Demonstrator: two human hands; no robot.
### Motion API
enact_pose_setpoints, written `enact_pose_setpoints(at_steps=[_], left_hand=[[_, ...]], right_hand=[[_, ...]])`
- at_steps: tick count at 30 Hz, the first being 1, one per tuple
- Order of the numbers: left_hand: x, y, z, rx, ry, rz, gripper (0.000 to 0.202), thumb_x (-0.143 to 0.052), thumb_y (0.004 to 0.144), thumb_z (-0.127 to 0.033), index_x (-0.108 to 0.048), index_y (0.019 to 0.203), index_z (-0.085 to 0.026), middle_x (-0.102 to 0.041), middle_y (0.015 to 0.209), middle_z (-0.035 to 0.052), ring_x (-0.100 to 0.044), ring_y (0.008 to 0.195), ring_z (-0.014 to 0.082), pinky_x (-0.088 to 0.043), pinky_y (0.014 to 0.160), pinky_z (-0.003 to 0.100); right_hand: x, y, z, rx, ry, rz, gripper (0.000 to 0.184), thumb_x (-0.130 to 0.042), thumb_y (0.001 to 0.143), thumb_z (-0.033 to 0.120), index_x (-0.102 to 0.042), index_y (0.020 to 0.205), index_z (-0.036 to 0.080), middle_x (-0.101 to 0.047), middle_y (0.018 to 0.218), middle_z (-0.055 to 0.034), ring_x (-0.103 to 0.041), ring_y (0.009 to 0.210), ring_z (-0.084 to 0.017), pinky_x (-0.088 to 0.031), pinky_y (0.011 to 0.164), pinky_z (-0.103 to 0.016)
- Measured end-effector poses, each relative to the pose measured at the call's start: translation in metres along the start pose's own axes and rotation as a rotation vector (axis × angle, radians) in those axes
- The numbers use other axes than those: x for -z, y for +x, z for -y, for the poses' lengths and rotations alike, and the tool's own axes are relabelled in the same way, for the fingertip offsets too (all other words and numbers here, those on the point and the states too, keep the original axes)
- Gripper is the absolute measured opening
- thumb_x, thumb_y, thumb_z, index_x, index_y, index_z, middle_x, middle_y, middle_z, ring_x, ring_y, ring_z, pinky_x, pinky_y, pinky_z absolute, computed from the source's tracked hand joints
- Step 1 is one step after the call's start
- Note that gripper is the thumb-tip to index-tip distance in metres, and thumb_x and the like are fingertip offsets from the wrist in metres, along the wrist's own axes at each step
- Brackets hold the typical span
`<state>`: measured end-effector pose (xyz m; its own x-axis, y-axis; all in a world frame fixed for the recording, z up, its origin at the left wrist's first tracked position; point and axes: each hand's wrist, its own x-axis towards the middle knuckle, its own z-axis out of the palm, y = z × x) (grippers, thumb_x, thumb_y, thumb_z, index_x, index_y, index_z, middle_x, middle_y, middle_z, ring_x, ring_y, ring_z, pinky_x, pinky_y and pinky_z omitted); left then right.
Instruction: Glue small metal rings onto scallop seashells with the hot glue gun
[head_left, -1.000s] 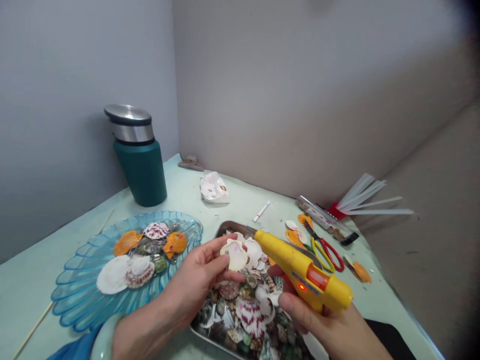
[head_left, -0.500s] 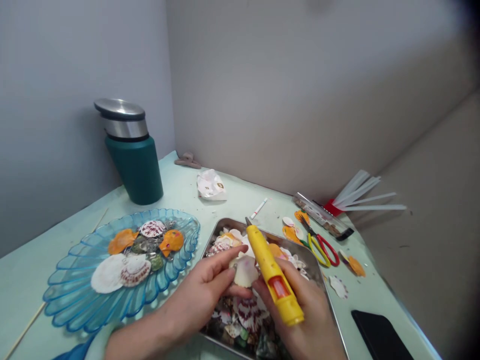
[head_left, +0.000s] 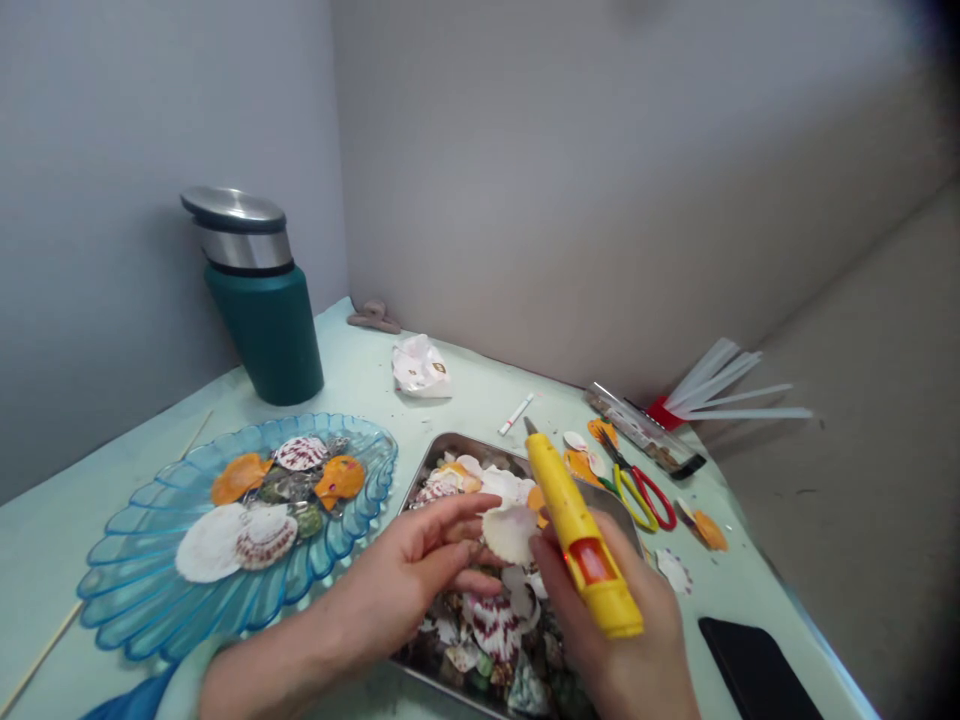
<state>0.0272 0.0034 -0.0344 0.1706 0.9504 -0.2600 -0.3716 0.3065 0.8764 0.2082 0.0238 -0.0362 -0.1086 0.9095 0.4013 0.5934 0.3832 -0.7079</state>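
Observation:
My right hand (head_left: 622, 610) is wrapped round a yellow hot glue gun (head_left: 581, 530), its dark nozzle pointing up and away. The tip of that hand's thumb meets the edge of a pale scallop shell (head_left: 510, 534). Beside the shell's left edge is my left hand (head_left: 420, 565), palm turned inward, fingers stretched and apart; whether a fingertip still touches the shell is hard to see. Both hands are over a metal tray (head_left: 450, 440) full of shells and stones, including a purple-striped shell (head_left: 495, 625).
Left of the tray lies a blue shell-shaped dish (head_left: 142, 560) bearing shells. Behind it stands a green bottle (head_left: 266, 330). On the right are scissors (head_left: 652, 500), a clear box (head_left: 637, 430), glue sticks (head_left: 720, 385) and a black phone-like slab (head_left: 757, 665). A crumpled wrapper (head_left: 421, 367) lies farther back.
The glue gun and pale shell have moved right with my right hand. My left hand's fingers have loosened from the shell and spread apart. The view has shifted slightly.

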Motion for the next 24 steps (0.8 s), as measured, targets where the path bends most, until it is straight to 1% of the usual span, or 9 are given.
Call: enact_pose_setpoints(at_steps=[3, 4, 6, 9, 11, 14, 16, 20, 24], left_hand=[[0.002, 0.001, -0.008, -0.079, 0.049, -0.084, 0.033, -0.064, 0.08, -0.022, -0.059, 0.112, -0.015, -0.065, 0.11, 0.0133, -0.065, 0.1, 0.0274, -0.054, 0.078, 0.037], [0.004, 0.001, -0.009, -0.105, 0.072, -0.106, 0.031, -0.063, 0.081, -0.022, -0.059, 0.112, -0.016, -0.065, 0.107, 0.0124, -0.065, 0.099, 0.0271, -0.054, 0.077, 0.036], [0.007, 0.001, -0.01, -0.134, 0.099, -0.133, 0.029, -0.062, 0.082, -0.022, -0.058, 0.11, -0.017, -0.065, 0.099, 0.009, -0.066, 0.095, 0.0257, -0.054, 0.075, 0.035], [0.01, 0.001, -0.009, -0.138, 0.078, -0.118, 0.028, -0.065, 0.079, -0.019, -0.058, 0.106, -0.018, -0.066, 0.085, 0.0039, -0.067, 0.08, 0.0194, -0.052, 0.069, 0.031], [0.01, 0.001, -0.008, -0.15, 0.082, -0.099, 0.029, -0.066, 0.077, -0.017, -0.058, 0.105, -0.018, -0.068, 0.08, 0.002, -0.062, 0.067, 0.0132, -0.049, 0.064, 0.026], [0.01, 0.001, -0.01, -0.156, 0.117, -0.122, 0.032, -0.068, 0.076, -0.015, -0.058, 0.106, -0.017, -0.07, 0.078, 0.0013, -0.057, 0.059, 0.0091, -0.045, 0.059, 0.021], [0.01, 0.001, -0.01, -0.163, 0.095, -0.137, 0.034, -0.069, 0.075, -0.015, -0.058, 0.107, -0.017, -0.07, 0.079, 0.0014, -0.057, 0.059, 0.0089, -0.045, 0.059, 0.02], [0.013, 0.004, -0.007, -0.143, -0.056, -0.092, 0.04, -0.07, 0.074, -0.015, -0.056, 0.111, -0.018, -0.067, 0.082, 0.001, -0.057, 0.056, 0.0086, -0.047, 0.056, 0.021], [0.015, 0.007, -0.003, -0.116, -0.198, -0.023, 0.042, -0.071, 0.074, -0.012, -0.056, 0.112, -0.016, -0.061, 0.08, -0.0008, -0.056, 0.056, 0.0078, -0.046, 0.053, 0.02]], right_hand=[[0.008, 0.008, -0.004, -0.037, -0.083, -0.056, 0.022, -0.057, 0.082, 0.037, -0.061, 0.097, 0.021, -0.07, 0.082, -0.0043, -0.064, 0.064, -0.022, -0.05, 0.058, -0.03], [0.01, 0.01, -0.006, -0.035, -0.106, -0.054, 0.022, -0.058, 0.082, 0.037, -0.061, 0.097, 0.021, -0.069, 0.082, -0.0045, -0.064, 0.064, -0.022, -0.05, 0.058, -0.03], [0.012, 0.014, -0.011, -0.017, -0.136, 0.001, 0.022, -0.057, 0.082, 0.036, -0.06, 0.098, 0.021, -0.069, 0.083, -0.0042, -0.063, 0.065, -0.021, -0.05, 0.058, -0.03], [0.012, 0.016, -0.015, 0.014, -0.156, 0.081, 0.021, -0.057, 0.083, 0.033, -0.059, 0.101, 0.022, -0.069, 0.084, -0.0032, -0.064, 0.068, -0.022, -0.05, 0.061, -0.03], [0.013, 0.017, -0.015, 0.016, -0.15, 0.07, 0.022, -0.057, 0.083, 0.035, -0.06, 0.101, 0.022, -0.069, 0.084, -0.0042, -0.064, 0.068, -0.022, -0.05, 0.06, -0.031], [0.015, 0.019, -0.01, -0.077, -0.033, 0.055, 0.027, -0.058, 0.083, 0.041, -0.062, 0.098, 0.019, -0.068, 0.079, -0.0048, -0.061, 0.058, -0.019, -0.049, 0.052, -0.03], [0.017, 0.019, -0.005, -0.152, 0.108, 0.095, 0.03, -0.06, 0.081, 0.043, -0.063, 0.099, 0.019, -0.067, 0.078, -0.0047, -0.057, 0.051, -0.016, -0.048, 0.047, -0.029], [0.022, 0.015, -0.002, -0.211, 0.358, 0.28, 0.028, -0.061, 0.082, 0.044, -0.063, 0.097, 0.021, -0.063, 0.071, -0.0022, -0.051, 0.048, -0.013, -0.048, 0.045, -0.027], [0.028, 0.009, -0.009, -0.206, 0.455, 0.423, 0.027, -0.062, 0.081, 0.045, -0.066, 0.093, 0.022, -0.058, 0.064, -0.0007, -0.049, 0.05, -0.013, -0.047, 0.046, -0.026]])
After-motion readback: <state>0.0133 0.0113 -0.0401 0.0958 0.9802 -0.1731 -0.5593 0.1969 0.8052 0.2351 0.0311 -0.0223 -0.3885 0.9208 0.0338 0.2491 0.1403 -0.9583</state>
